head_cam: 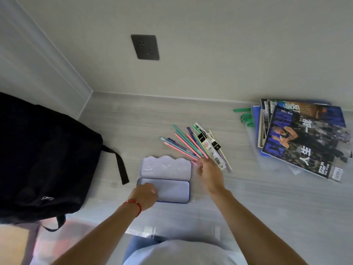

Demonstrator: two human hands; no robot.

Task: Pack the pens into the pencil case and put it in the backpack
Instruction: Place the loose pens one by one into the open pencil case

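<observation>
A pale blue tin pencil case [172,190] lies open on the grey table, its lid [166,167] folded back and its tray bare. My left hand [145,196] rests on the tray's left end, fingers curled against it. Several pink, teal and purple pens [187,146] lie fanned out beyond the case, along with a few packaged ones. My right hand [209,174] hovers at the near ends of the pens, fingers spread, touching or almost touching them. The black backpack [44,159] sits at the left, a strap trailing toward the case.
A stack of magazines [303,140] lies at the right, with several green markers [245,116] beside it near the wall. A dark wall socket [145,47] is above the table. The table's front edge runs close to my body.
</observation>
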